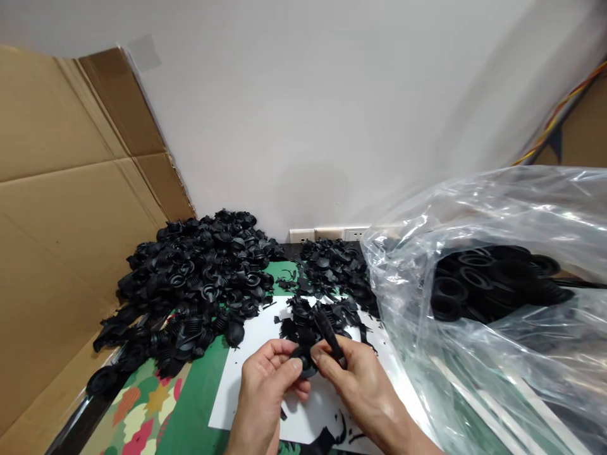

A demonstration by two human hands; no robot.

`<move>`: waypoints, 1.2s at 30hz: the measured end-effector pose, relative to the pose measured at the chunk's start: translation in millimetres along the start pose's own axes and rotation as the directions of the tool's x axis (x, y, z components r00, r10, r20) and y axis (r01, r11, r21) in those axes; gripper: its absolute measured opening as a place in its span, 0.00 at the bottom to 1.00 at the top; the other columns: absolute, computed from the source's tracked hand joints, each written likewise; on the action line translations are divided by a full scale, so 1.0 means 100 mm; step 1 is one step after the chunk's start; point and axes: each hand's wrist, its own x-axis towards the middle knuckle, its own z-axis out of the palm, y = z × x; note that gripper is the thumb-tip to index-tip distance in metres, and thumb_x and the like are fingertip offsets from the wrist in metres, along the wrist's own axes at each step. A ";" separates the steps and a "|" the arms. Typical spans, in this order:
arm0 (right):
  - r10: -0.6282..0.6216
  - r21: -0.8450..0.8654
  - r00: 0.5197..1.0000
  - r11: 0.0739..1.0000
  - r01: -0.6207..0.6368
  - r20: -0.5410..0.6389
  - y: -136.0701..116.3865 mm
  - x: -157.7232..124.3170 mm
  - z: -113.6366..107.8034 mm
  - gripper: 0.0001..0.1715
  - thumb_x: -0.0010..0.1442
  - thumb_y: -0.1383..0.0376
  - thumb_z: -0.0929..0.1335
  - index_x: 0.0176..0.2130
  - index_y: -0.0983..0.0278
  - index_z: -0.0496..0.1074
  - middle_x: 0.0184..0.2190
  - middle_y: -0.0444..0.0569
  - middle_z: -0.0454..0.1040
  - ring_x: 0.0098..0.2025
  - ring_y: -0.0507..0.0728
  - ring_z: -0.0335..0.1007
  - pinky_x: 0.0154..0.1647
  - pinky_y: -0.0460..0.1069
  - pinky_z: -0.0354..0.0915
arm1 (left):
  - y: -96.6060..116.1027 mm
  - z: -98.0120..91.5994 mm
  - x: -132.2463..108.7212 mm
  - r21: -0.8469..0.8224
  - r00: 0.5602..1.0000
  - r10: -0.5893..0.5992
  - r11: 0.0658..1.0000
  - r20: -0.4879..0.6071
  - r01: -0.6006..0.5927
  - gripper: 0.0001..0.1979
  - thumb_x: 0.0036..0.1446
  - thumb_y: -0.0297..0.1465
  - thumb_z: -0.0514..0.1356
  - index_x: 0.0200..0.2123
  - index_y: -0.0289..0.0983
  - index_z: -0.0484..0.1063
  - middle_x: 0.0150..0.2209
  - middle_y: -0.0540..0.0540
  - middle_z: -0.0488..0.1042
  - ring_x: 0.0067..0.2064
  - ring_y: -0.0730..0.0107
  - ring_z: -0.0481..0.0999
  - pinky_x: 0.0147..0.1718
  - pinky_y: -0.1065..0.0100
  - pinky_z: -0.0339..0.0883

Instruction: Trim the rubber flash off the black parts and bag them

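Note:
A round black rubber part (pixel 306 362) with a ring-shaped middle sits between my two hands, over the white sheet. My left hand (pixel 265 385) pinches its left side between thumb and fingers. On the other side, the thumb and forefinger of my right hand (pixel 363 382) are closed at the part's edge. A slim black tool (pixel 328 333), perhaps tweezers, rests in the right hand and points up and away; its lower end is hidden. Just beyond my fingers lies a small heap of black rubber scraps (pixel 296 316).
A large pile of black ribbed rubber parts (pixel 203 278) stands left, beside a cardboard box (pixel 71 158). More black pieces (pixel 336 265) lie by the wall sockets (pixel 355 234). At right, a clear plastic bag (pixel 403 259) holds black rings (pixel 474 278). White paper (pixel 237 373) covers the green surface.

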 end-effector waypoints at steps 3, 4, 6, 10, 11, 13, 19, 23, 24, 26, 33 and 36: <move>-0.005 0.073 1.000 0.997 0.005 -0.001 0.03 0.02 0.00 0.10 0.49 0.59 0.65 0.24 0.63 0.66 0.19 0.41 0.63 0.22 0.51 0.57 0.24 0.46 0.55 | 0.00 -0.02 0.00 -0.089 0.999 -0.035 0.995 0.013 0.036 0.12 0.39 0.29 0.69 0.31 0.33 0.73 0.19 0.52 0.73 0.18 0.76 0.72 0.19 0.75 0.65; 0.009 0.095 1.000 0.995 -0.010 0.012 0.05 0.04 0.00 0.10 0.50 0.59 0.65 0.25 0.63 0.66 0.18 0.40 0.63 0.19 0.50 0.55 0.22 0.45 0.54 | 0.00 -0.02 0.00 -0.106 1.000 -0.028 0.994 0.014 0.029 0.13 0.39 0.29 0.69 0.31 0.34 0.73 0.20 0.52 0.73 0.18 0.76 0.72 0.19 0.75 0.65; 0.043 0.129 0.997 0.990 -0.051 0.063 0.11 0.06 0.00 0.11 0.51 0.57 0.66 0.25 0.63 0.66 0.17 0.39 0.64 0.14 0.47 0.51 0.17 0.45 0.51 | 0.00 -0.03 -0.01 -0.102 1.000 0.008 0.995 0.013 -0.006 0.15 0.38 0.30 0.70 0.31 0.34 0.73 0.21 0.52 0.74 0.18 0.75 0.72 0.19 0.75 0.65; 0.080 0.192 0.991 0.976 -0.100 0.109 0.20 0.08 0.04 0.12 0.50 0.56 0.67 0.26 0.63 0.67 0.15 0.38 0.64 0.12 0.46 0.47 0.13 0.44 0.48 | -0.02 -0.04 -0.02 0.000 0.995 0.085 0.996 -0.043 -0.085 0.12 0.37 0.30 0.71 0.26 0.33 0.73 0.18 0.50 0.75 0.18 0.75 0.72 0.19 0.75 0.65; 0.083 0.208 0.991 0.973 -0.104 0.106 0.20 0.07 0.06 0.12 0.49 0.57 0.67 0.27 0.63 0.67 0.14 0.37 0.63 0.12 0.46 0.47 0.13 0.44 0.47 | -0.02 -0.04 -0.02 0.028 0.993 0.097 0.995 -0.062 -0.095 0.11 0.37 0.30 0.71 0.25 0.33 0.73 0.18 0.50 0.75 0.19 0.74 0.72 0.19 0.75 0.65; 0.077 0.239 0.994 0.966 -0.095 0.082 0.20 0.04 0.09 0.11 0.47 0.59 0.68 0.28 0.63 0.66 0.15 0.36 0.61 0.13 0.46 0.49 0.13 0.44 0.48 | -0.02 -0.03 -0.02 0.066 0.989 0.111 0.992 -0.094 -0.105 0.10 0.37 0.28 0.70 0.24 0.32 0.74 0.17 0.49 0.75 0.19 0.74 0.72 0.20 0.75 0.65; 0.115 0.340 0.993 0.934 -0.114 0.016 0.20 0.00 0.20 0.12 0.45 0.60 0.69 0.26 0.61 0.62 0.17 0.36 0.59 0.15 0.47 0.49 0.15 0.44 0.47 | -0.01 -0.01 -0.04 0.081 0.989 0.114 0.991 -0.096 -0.106 0.07 0.36 0.27 0.69 0.22 0.33 0.75 0.17 0.49 0.75 0.19 0.73 0.72 0.21 0.74 0.65; 0.154 0.360 0.987 0.920 -0.156 0.035 0.23 0.04 0.22 0.12 0.44 0.60 0.69 0.24 0.61 0.61 0.11 0.34 0.56 0.13 0.47 0.49 0.15 0.44 0.48 | -0.03 0.02 -0.05 0.088 0.980 0.162 0.984 -0.120 -0.152 0.06 0.36 0.27 0.68 0.21 0.33 0.75 0.17 0.50 0.74 0.19 0.74 0.71 0.20 0.74 0.65; 0.166 0.360 0.985 0.917 -0.170 0.042 0.23 0.04 0.21 0.11 0.44 0.61 0.68 0.24 0.61 0.60 0.10 0.33 0.56 0.12 0.47 0.48 0.15 0.44 0.48 | -0.04 0.03 -0.05 0.092 0.975 0.177 0.982 -0.131 -0.166 0.05 0.36 0.27 0.68 0.20 0.33 0.75 0.17 0.50 0.74 0.19 0.75 0.71 0.20 0.74 0.64; 0.198 0.360 0.978 0.910 -0.206 0.059 0.21 0.05 0.20 0.09 0.43 0.63 0.67 0.25 0.61 0.60 0.09 0.33 0.56 0.10 0.46 0.45 0.14 0.44 0.46 | -0.05 0.04 -0.05 0.101 0.969 0.199 0.977 -0.148 -0.186 0.04 0.37 0.26 0.67 0.20 0.33 0.75 0.16 0.51 0.74 0.18 0.75 0.70 0.20 0.75 0.64; 0.317 0.411 0.937 0.842 -0.350 0.147 0.07 0.02 0.14 0.08 0.36 0.69 0.65 0.23 0.61 0.61 0.08 0.30 0.54 0.09 0.44 0.41 0.14 0.44 0.42 | -0.04 0.00 -0.03 0.114 0.986 0.120 0.988 -0.115 -0.107 0.04 0.37 0.26 0.67 0.21 0.33 0.75 0.15 0.50 0.73 0.17 0.76 0.70 0.18 0.75 0.62; 0.328 0.454 0.926 0.808 -0.377 0.184 0.05 0.01 0.12 0.08 0.38 0.68 0.66 0.23 0.61 0.62 0.09 0.29 0.52 0.11 0.43 0.37 0.15 0.44 0.40 | -0.04 -0.03 0.01 0.068 0.993 0.046 0.997 -0.106 -0.039 0.07 0.36 0.28 0.68 0.22 0.33 0.74 0.14 0.50 0.73 0.16 0.75 0.70 0.18 0.74 0.62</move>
